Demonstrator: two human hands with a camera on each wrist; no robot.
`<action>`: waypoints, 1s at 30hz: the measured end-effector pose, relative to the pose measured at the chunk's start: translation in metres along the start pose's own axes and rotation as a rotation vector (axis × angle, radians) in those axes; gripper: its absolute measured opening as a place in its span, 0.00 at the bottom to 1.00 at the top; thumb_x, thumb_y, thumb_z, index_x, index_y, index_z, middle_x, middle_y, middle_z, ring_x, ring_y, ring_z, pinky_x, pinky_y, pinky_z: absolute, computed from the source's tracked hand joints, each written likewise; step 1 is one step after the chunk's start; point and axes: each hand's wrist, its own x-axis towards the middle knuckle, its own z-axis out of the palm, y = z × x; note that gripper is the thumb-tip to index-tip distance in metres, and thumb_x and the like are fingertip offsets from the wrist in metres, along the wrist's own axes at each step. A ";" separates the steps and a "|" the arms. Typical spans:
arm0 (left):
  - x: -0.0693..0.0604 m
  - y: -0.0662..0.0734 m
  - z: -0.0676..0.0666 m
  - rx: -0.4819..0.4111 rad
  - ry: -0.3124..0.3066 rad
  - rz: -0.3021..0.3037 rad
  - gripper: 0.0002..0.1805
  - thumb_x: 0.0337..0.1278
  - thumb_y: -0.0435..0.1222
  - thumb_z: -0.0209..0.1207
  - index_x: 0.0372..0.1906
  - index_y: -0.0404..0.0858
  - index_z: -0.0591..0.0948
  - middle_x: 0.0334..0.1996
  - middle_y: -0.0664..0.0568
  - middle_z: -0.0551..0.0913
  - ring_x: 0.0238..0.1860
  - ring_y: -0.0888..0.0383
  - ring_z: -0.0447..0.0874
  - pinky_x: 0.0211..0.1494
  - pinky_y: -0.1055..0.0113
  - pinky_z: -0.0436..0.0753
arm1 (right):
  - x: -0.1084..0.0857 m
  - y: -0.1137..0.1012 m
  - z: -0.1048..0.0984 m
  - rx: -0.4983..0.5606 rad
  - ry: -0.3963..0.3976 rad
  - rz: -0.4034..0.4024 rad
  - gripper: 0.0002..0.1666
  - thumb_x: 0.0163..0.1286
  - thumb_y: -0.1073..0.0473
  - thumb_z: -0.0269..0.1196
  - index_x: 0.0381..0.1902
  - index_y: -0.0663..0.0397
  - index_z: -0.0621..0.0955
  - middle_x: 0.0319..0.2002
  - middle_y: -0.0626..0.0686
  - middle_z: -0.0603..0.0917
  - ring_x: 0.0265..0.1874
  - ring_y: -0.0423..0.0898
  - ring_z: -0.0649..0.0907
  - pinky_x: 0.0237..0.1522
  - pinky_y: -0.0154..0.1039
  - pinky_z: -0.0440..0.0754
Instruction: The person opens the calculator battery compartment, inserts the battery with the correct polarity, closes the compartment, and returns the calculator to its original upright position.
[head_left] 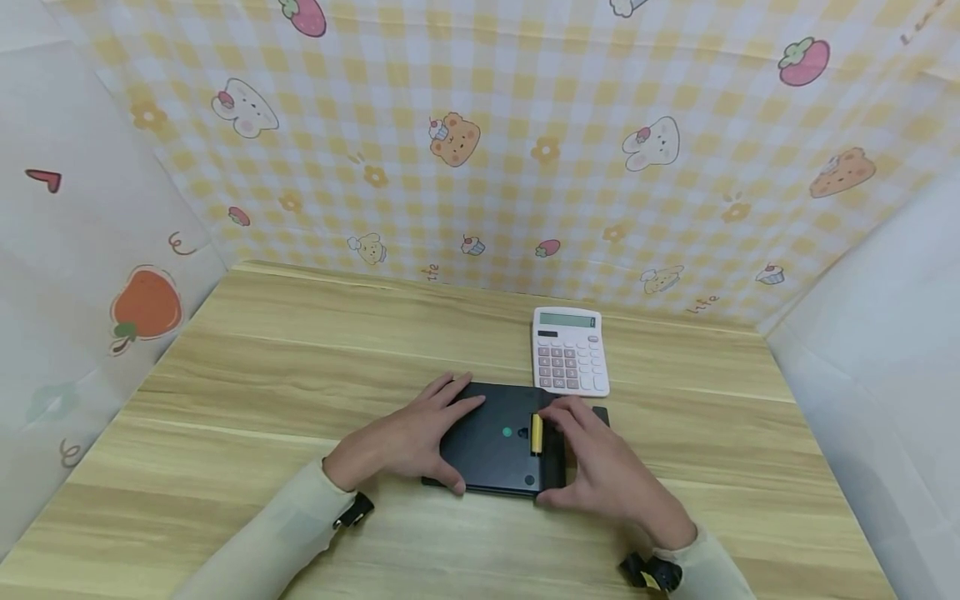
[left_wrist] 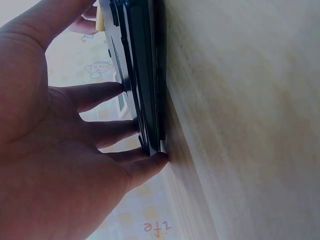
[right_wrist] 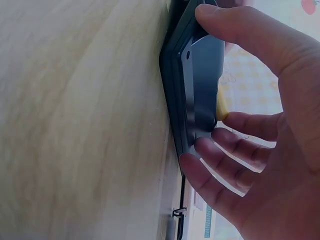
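A flat black calculator [head_left: 487, 454] lies on the table with its back up, showing a green dot and an open battery slot. In that slot sits a yellow battery [head_left: 536, 434]. My left hand [head_left: 408, 437] holds the calculator's left part, thumb at the near edge and fingers spread over the far side. Across the right end, my right hand [head_left: 600, 467] grips the casing, thumb at the near corner and little finger at the far one. Its index fingertip [right_wrist: 232, 119] touches the battery's end. The calculator's underside is hidden.
Behind the black calculator stands a pink and white calculator [head_left: 572, 352], its display lit with 0. A small dark piece [head_left: 601, 414] shows partly beyond my right hand. Patterned cloth [head_left: 517, 192] closes off the table's back edge, and white cloth hangs on both sides.
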 end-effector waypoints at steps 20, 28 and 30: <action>0.001 0.000 0.000 -0.005 -0.005 -0.006 0.65 0.48 0.54 0.86 0.87 0.39 0.65 0.90 0.42 0.46 0.89 0.39 0.38 0.82 0.37 0.64 | -0.002 0.002 0.000 -0.094 0.033 -0.059 0.56 0.48 0.34 0.88 0.71 0.52 0.83 0.68 0.47 0.75 0.52 0.43 0.78 0.46 0.41 0.83; 0.001 0.000 0.000 -0.003 -0.004 -0.005 0.64 0.48 0.54 0.86 0.87 0.39 0.64 0.90 0.42 0.46 0.89 0.39 0.38 0.82 0.37 0.64 | -0.003 0.000 -0.002 -0.131 0.020 -0.086 0.53 0.52 0.34 0.86 0.70 0.54 0.85 0.67 0.49 0.76 0.53 0.46 0.79 0.46 0.43 0.85; 0.001 -0.001 0.001 -0.003 -0.003 -0.006 0.64 0.48 0.54 0.86 0.87 0.39 0.65 0.90 0.42 0.46 0.89 0.39 0.38 0.81 0.37 0.65 | -0.003 0.000 -0.002 -0.133 0.014 -0.085 0.53 0.53 0.33 0.86 0.71 0.54 0.85 0.67 0.49 0.76 0.53 0.46 0.79 0.46 0.44 0.85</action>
